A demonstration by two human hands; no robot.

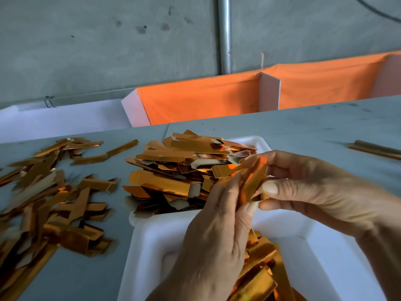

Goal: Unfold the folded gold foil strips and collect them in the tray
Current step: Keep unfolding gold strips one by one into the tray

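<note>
Both hands hold one gold foil strip (252,181) above the near white tray (149,246). My left hand (217,240) grips its lower end with fingers and thumb. My right hand (303,190) pinches its upper part from the right. A few strips (260,272) lie in the near tray under my left hand. Beyond it, a heap of gold strips (184,168) fills a second white tray (258,141). A loose pile of strips (50,203) covers the grey table at the left.
The grey table (303,122) runs to the far edge, where orange cloth bins (201,98) hang with white dividers. A couple of long gold strips (375,148) lie at the right. A metal pipe (224,33) runs up the concrete wall behind.
</note>
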